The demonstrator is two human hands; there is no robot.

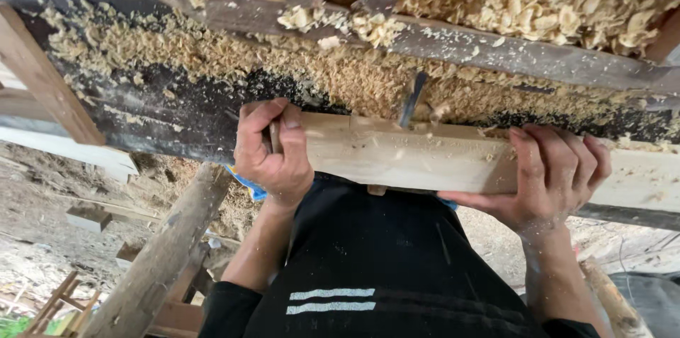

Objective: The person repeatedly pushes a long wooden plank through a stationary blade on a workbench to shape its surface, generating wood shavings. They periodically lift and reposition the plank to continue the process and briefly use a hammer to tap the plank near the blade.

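Head view, looking down: nearest is the person's black garment with two pale stripes [331, 300], from which both forearms reach up to a pale, squared length of sawn timber [425, 157] lying along the near edge of the dark, shaving-strewn desk [163, 108]. The left hand [273, 150] is clenched around the plank's left end, thumb on top and fingers curled over the end grain. The right hand [556, 172] grasps the same plank further along, palm under the near face and fingers wrapped over the top edge, dusted with fine wood powder. Between the two hands, just past the plank's far edge, a thin dark metal blade [412, 99] stands tilted in the chips; it may be a chisel, though its lower end is buried and hard to read. A scrap of blue material [248, 186] shows just below the left hand. Left of that hand, a rough grey timber post [163, 253] slants down to the dirt ground [42, 232]. Beyond both hands, the desk top is thick with pale yellow wood shavings [297, 62], and farther still a weathered grey crossbeam [496, 51] holds back a deeper heap of curled shavings.
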